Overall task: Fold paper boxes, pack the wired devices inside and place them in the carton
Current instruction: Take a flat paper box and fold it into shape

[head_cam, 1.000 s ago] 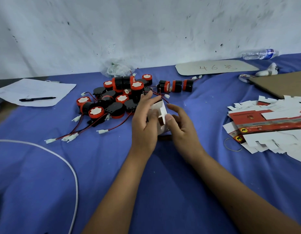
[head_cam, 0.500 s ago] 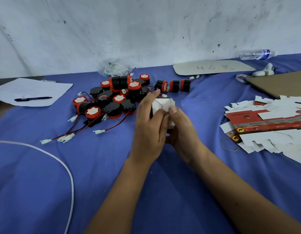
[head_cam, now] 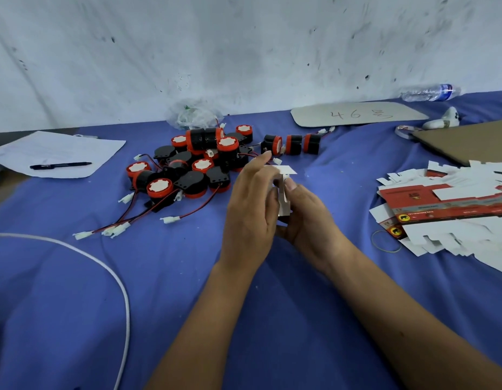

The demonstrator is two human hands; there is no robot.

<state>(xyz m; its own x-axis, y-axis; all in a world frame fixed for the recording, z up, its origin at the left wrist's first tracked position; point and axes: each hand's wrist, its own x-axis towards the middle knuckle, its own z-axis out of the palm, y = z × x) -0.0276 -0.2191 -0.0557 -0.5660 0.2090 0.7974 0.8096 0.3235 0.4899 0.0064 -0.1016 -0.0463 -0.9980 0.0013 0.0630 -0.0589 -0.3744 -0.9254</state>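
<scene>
Near the middle of the tabletop, I have both hands together on the small paper box: my left hand wraps its side, and my right hand cups it from below with the thumb on a flap. One white flap sticks up, untucked. I judge I should hold the walls square and crease before tucking. Beyond lie the wired devices; flat box blanks sit toward the right edge.

wired devices lie left of flat boxes.
</scene>
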